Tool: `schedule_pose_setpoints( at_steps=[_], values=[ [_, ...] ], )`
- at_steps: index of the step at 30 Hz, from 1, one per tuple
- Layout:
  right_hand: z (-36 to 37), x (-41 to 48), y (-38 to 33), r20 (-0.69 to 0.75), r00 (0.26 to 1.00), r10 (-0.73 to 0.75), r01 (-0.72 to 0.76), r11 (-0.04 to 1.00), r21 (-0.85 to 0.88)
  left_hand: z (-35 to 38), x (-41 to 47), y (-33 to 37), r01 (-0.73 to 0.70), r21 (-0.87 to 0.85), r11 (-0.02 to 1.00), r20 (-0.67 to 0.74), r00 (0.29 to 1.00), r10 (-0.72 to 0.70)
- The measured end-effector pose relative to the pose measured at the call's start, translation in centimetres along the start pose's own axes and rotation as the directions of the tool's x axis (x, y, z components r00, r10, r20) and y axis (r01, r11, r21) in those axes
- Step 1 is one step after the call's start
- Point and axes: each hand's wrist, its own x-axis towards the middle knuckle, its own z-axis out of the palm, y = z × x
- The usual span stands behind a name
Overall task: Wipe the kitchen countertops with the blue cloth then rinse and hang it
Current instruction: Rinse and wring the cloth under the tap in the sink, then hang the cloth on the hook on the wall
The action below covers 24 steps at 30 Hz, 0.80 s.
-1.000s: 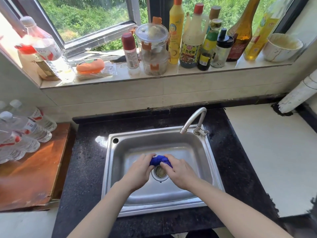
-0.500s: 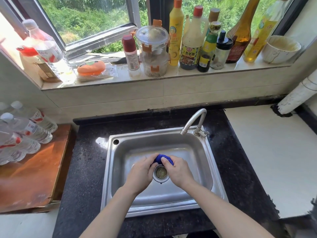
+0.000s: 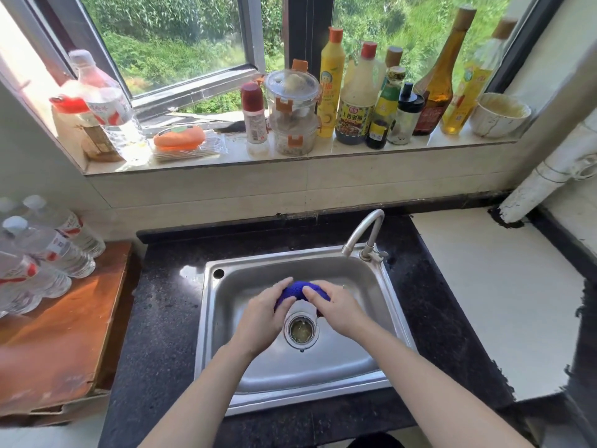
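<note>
Sunlight from the window falls on a black speckled table with a steel sink set into it. Inside the basin, just beyond the drain, the left hand and right hand curl their fingers round the bunched blue cloth held between them. Sauce and oil bottles line the pale windowsill. A white slab adjoins the table on the right.

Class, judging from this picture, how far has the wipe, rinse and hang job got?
Wiping seems finished: the blue cloth is at the sink, not on the countertop. In hand: left hand and right hand grip it bunched above the drain, probably wringing; no water shows at the tap. Left: hanging it.
</note>
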Motion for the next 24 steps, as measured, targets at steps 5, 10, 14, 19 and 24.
schedule_pose_setpoints(
  at_steps=[5, 10, 14, 19, 24],
  values=[
    [-1.6, -2.3, -1.2, -0.044, 0.998, -0.053, 0.045, 0.986, -0.159, -2.5, 0.5, 0.5, 0.236, -0.434, 0.870, 0.040, 0.969, -0.243],
    [-1.9, -4.1, -2.3, -0.116, 0.986, -0.122, 0.095, 0.973, -0.210, -4.3, 0.2, 2.2, 0.253, -0.658, 0.709, 0.130, 0.966, -0.224],
    [-1.4, -4.4, -4.0, -0.133, 0.964, -0.228, 0.208, 0.967, -0.150, -5.3, -0.2, 3.8, 0.196, -0.722, 0.663, 0.111, 0.980, -0.168],
    [-2.2, -4.1, -5.9, -0.190, 0.911, -0.366, 0.335, 0.926, -0.177, -7.1, -1.1, 5.7, 0.160, -0.746, 0.646, 0.116, 0.987, -0.110],
    [-3.9, -4.0, -6.6, -0.112, 0.896, -0.429, 0.359, 0.851, -0.384, -6.9, -3.0, 7.3, 0.025, -0.711, 0.703, -0.086, 0.989, -0.122]
  ],
)
